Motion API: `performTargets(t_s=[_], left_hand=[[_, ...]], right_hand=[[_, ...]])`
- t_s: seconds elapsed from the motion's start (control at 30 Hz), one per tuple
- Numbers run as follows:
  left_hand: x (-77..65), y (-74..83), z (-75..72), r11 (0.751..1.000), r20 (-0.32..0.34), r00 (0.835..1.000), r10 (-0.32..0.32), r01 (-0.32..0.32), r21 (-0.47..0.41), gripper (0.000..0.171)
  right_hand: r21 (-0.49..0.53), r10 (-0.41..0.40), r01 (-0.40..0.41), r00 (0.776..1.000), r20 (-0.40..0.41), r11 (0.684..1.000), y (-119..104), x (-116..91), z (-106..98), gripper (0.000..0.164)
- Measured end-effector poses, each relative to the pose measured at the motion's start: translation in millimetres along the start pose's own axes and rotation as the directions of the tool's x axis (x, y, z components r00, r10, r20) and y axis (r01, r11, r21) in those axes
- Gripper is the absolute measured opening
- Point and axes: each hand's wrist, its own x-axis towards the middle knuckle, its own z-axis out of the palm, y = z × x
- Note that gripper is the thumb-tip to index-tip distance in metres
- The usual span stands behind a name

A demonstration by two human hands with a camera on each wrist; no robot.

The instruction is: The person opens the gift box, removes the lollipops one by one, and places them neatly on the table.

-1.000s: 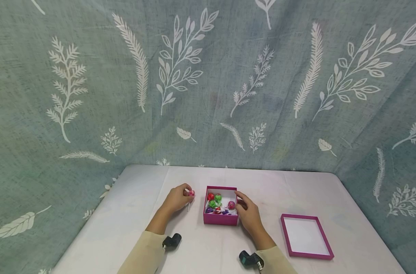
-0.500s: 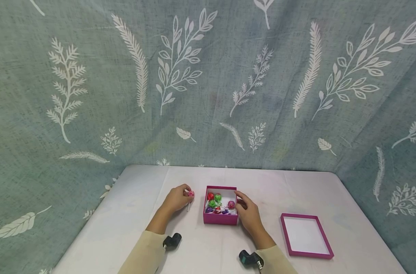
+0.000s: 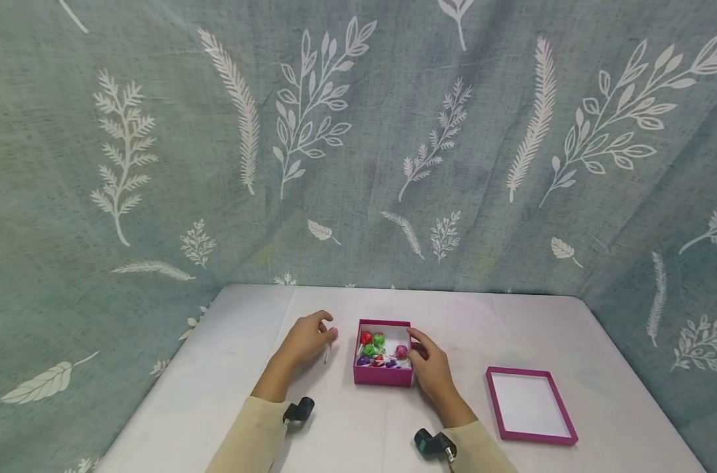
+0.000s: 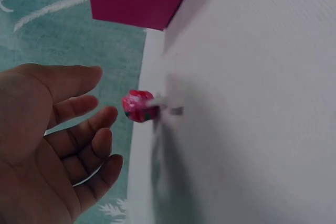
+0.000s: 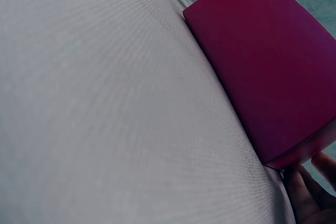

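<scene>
Apart from the fingertips of my left hand (image 4: 68,140), a pink-red lollipop (image 4: 139,106) stands with its ball off the white table and its stick toward the surface. The fingers are spread and loosely bent around nothing. To its right is a magenta box (image 3: 383,376), uncovered, with several wrapped lollipops inside. Red and green ones (image 3: 368,349) are at the left, purple ones lie along the front, and a pink one (image 3: 401,351) is at the right. My right hand (image 3: 434,371) holds the box by its right wall, fingertips at the rim.
A magenta-edged box lid (image 3: 530,404) lies at the right, white inside up. The white table (image 3: 347,433) ends at a green leaf-print cloth (image 3: 358,164) behind. A small black camera (image 3: 299,410) sits at each wrist.
My left fingers have loosened from the pink lollipop, which they pinched before. The right hand stays at the box. The head view has shifted slightly.
</scene>
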Motion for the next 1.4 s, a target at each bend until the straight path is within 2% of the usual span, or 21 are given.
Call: performTargets(t_s=[0.13, 0.33, 0.6, 0.77, 0.97, 1.2, 1.3, 1.4], left_hand=[[1.2, 14.9, -4.8, 0.998, -0.014, 0.999, 0.051, -0.051, -0.026, 0.037], [-1.0, 48.5, -8.0, 0.992, -0.03, 0.994, 0.108, -0.11, -0.068, 0.034], [0.2, 84.0, -3.6, 0.983, 0.01, 0.986, 0.166, -0.164, -0.083, 0.033], [1.4, 101.4, 3.2, 0.978, 0.058, 0.979, 0.197, -0.192, -0.078, 0.032], [0.4, 114.6, 17.3, 0.973, 0.1, 0.968, 0.229, -0.229, -0.016, 0.025], [-8.1, 121.3, 28.9, 0.96, 0.077, 0.965, 0.249, -0.256, 0.111, 0.019], [-10.2, 121.3, 31.6, 0.963, 0.06, 0.969, 0.239, -0.244, 0.113, 0.019], [-11.8, 122.9, 33.0, 0.969, 0.072, 0.975, 0.208, -0.216, 0.123, 0.022]], right_hand=[[-0.008, -0.002, 0.002, 1.0, 0.008, 1.0, -0.7, 2.1, -1.0, 0.048], [-0.024, -0.004, 0.004, 1.0, 0.006, 1.0, -6.8, 4.9, -2.5, 0.049], [-0.03, -0.016, 0.016, 1.0, 0.003, 0.999, -8.6, 6.4, -3.1, 0.049], [-0.039, -0.018, 0.018, 1.0, 0.004, 0.999, -5.5, 6.2, -2.6, 0.049], [-0.029, -0.014, 0.014, 1.0, 0.006, 0.999, -4.0, 4.0, -1.7, 0.048], [-0.034, -0.011, 0.011, 1.0, 0.007, 0.999, -1.3, -2.2, 0.3, 0.048], [-0.03, -0.015, 0.015, 1.0, 0.007, 0.999, -2.0, -3.8, 1.1, 0.049], [-0.029, -0.025, 0.026, 1.0, 0.004, 0.999, -3.1, -3.8, 1.4, 0.048]])
